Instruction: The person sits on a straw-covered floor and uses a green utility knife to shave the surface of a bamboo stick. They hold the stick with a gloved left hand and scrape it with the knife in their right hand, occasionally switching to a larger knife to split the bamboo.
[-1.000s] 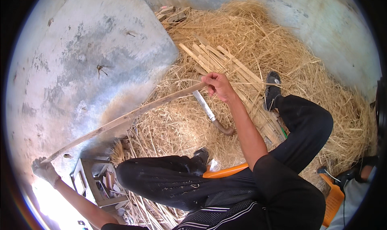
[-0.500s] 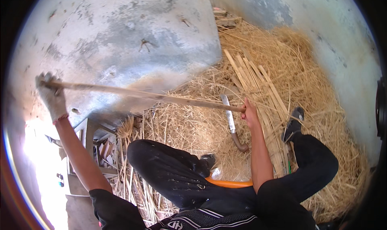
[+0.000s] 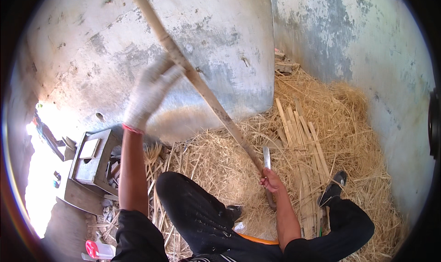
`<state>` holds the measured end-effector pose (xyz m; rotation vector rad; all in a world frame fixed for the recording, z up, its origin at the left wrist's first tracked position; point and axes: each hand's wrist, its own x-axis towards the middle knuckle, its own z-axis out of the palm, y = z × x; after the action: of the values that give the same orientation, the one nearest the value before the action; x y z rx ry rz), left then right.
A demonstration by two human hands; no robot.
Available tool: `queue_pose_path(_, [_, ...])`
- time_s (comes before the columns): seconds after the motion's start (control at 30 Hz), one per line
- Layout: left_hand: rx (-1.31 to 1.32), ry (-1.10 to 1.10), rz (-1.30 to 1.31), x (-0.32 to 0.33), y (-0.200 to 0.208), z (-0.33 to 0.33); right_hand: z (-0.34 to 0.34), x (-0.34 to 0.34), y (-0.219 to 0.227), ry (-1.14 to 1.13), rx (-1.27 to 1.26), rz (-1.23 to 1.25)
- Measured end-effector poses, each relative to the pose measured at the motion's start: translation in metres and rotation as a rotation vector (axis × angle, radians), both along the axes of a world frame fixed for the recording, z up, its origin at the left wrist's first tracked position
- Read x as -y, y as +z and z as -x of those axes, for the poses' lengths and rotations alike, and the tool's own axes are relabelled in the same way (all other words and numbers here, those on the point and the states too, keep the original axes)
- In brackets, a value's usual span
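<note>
A long bamboo strip (image 3: 215,107) slants from the upper left down to my right hand (image 3: 272,181). That bare hand is closed round its lower end. My left hand (image 3: 149,95), in a pale work glove, is raised beside the upper half of the strip. Its fingers look stretched and apart, though motion smears them; whether they touch the strip I cannot tell. Behind my right hand a long knife (image 3: 267,157) with a curved handle lies on the shavings, its middle hidden by the hand. Split bamboo strips (image 3: 298,138) lie in a pile to the right.
Bamboo shavings (image 3: 206,152) cover the floor around my legs. Plastered walls (image 3: 229,41) stand ahead and at the right. To the left are a worn wooden cabinet (image 3: 94,156), a container with a red lid (image 3: 93,249) and a bright opening. An orange edge (image 3: 257,239) shows beneath me.
The strip has swung from nearly level to steeply slanted, its far end up. My left hand has left that end and moved right along it. My right hand has come lower; the view has shifted left.
</note>
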<state>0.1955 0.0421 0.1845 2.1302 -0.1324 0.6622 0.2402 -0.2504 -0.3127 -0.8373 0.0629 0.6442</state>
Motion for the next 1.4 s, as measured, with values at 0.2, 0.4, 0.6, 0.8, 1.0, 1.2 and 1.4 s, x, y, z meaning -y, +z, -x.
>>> queue_pose_path(0.2, [-0.447, -0.337, 0.068, 0.037, -0.090, -0.017, 0.004, -0.042, 0.013, 0.161, 0.065, -0.046])
queue_pose_path(0.4, [-0.341, -0.382, -0.049, 0.063, -0.116, -0.012, 0.022, -0.055, 0.037, 0.289, 0.072, 0.081])
queue_pose_path(0.6, [-0.335, -0.352, 0.044, 0.067, -0.128, -0.012, 0.023, -0.053, 0.029, 0.344, 0.068, 0.089])
queue_pose_path(0.8, [-0.316, -0.293, 0.014, 0.069, -0.123, -0.009, 0.016, -0.049, 0.014, 0.439, 0.070, 0.105])
queue_pose_path(1.0, [-0.394, -0.168, 0.045, 0.073, -0.113, -0.001, 0.020, -0.056, 0.011, 0.465, 0.124, 0.256])
queue_pose_path(1.2, [-0.227, -0.158, 0.021, 0.069, -0.128, -0.018, 0.000, -0.039, -0.037, 0.217, 0.071, 0.594])
queue_pose_path(1.4, [-0.287, 0.003, 0.198, 0.056, -0.135, -0.011, 0.020, -0.001, -0.067, -0.482, 0.282, 1.427])
